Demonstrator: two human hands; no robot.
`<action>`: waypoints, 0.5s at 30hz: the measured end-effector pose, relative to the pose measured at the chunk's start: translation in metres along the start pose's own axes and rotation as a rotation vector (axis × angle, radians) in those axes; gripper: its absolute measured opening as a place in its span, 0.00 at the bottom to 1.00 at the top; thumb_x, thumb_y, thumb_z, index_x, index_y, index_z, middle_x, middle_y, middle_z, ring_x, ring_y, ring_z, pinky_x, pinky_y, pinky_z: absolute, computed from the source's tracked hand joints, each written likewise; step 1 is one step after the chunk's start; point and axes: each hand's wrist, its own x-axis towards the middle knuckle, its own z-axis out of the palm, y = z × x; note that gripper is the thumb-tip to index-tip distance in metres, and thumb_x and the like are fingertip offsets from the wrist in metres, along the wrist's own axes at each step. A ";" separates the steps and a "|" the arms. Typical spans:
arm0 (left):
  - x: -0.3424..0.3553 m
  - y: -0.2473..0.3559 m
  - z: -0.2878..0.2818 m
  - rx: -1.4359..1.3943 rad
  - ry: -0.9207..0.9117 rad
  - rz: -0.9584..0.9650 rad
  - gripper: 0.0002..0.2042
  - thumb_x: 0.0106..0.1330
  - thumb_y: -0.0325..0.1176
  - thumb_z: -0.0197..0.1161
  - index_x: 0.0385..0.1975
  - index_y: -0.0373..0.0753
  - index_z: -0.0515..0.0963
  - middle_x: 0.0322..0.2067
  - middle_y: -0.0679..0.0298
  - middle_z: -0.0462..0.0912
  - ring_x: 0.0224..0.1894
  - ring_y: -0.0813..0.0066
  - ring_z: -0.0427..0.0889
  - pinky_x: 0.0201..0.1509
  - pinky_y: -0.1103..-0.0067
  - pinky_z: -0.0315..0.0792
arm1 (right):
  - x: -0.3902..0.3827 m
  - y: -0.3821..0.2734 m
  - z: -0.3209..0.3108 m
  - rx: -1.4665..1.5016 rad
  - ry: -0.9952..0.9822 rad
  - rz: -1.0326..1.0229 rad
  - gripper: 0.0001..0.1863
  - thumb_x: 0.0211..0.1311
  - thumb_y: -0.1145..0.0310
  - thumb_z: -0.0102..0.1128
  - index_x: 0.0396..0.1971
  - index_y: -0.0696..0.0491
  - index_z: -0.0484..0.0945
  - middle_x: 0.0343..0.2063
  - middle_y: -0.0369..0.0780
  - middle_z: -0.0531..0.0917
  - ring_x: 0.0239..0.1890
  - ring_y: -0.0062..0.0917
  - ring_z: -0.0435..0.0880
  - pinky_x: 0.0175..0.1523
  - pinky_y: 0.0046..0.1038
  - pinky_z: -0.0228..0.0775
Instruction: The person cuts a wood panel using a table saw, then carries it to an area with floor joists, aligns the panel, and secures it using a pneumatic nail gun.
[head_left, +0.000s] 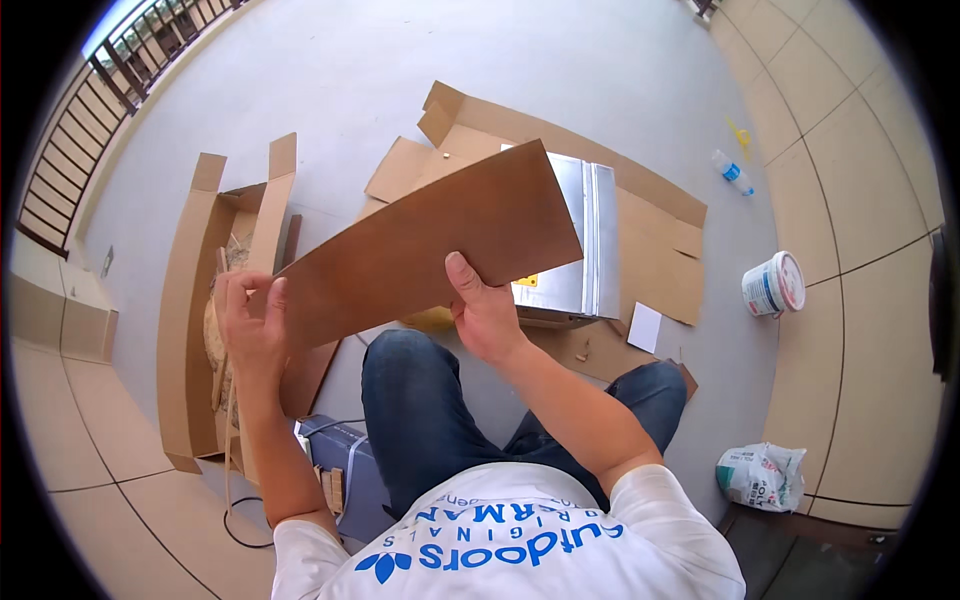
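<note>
A flat brown wooden board is held up at a slant in front of my knees, its right end higher than its left. My left hand grips its left end, thumb on the near face. At the lower edge, right of the middle, my right hand holds it with the thumb up on the face and the fingers behind. Beyond the board's right end stands a silver metal box-like unit, partly covered by the board. It sits on an opened-out cardboard carton.
A long open cardboard box with shavings lies left. A dark blue-grey case with a cable is by my left knee. Rightward are a white card, a plastic bottle, a white bucket and a plastic bag.
</note>
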 end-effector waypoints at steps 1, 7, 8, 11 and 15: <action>-0.017 0.010 0.005 -0.413 -0.121 -0.179 0.15 0.58 0.27 0.76 0.42 0.37 0.79 0.40 0.60 0.78 0.47 0.72 0.79 0.51 0.73 0.74 | 0.005 -0.005 -0.002 0.141 0.020 -0.024 0.21 0.74 0.60 0.63 0.62 0.46 0.72 0.58 0.31 0.79 0.59 0.23 0.79 0.60 0.30 0.76; -0.056 0.068 0.106 -1.494 -0.334 -0.700 0.22 0.70 0.36 0.69 0.61 0.38 0.73 0.59 0.62 0.77 0.63 0.69 0.76 0.63 0.73 0.73 | 0.013 -0.010 0.012 0.496 0.022 -0.145 0.21 0.75 0.57 0.61 0.63 0.44 0.72 0.57 0.30 0.80 0.60 0.23 0.79 0.64 0.33 0.74; -0.043 0.074 0.111 -1.489 -0.340 -0.709 0.22 0.70 0.36 0.69 0.61 0.38 0.73 0.59 0.62 0.77 0.63 0.69 0.76 0.63 0.73 0.73 | 0.008 -0.014 0.014 0.499 0.030 -0.139 0.21 0.75 0.57 0.61 0.63 0.44 0.72 0.57 0.30 0.80 0.60 0.23 0.79 0.64 0.33 0.74; -0.010 0.072 0.099 -1.864 0.122 -0.764 0.19 0.72 0.35 0.67 0.60 0.39 0.74 0.59 0.62 0.79 0.59 0.70 0.80 0.58 0.71 0.78 | -0.006 -0.020 0.024 0.564 -0.018 -0.040 0.21 0.76 0.56 0.60 0.63 0.46 0.71 0.57 0.32 0.80 0.60 0.25 0.80 0.65 0.34 0.74; 0.003 0.034 0.078 -1.702 -0.006 -0.559 0.18 0.77 0.32 0.59 0.65 0.40 0.71 0.60 0.61 0.80 0.60 0.69 0.81 0.59 0.70 0.81 | -0.028 -0.035 -0.042 0.379 -0.045 -0.012 0.22 0.77 0.55 0.57 0.63 0.49 0.72 0.58 0.38 0.82 0.59 0.29 0.82 0.62 0.35 0.77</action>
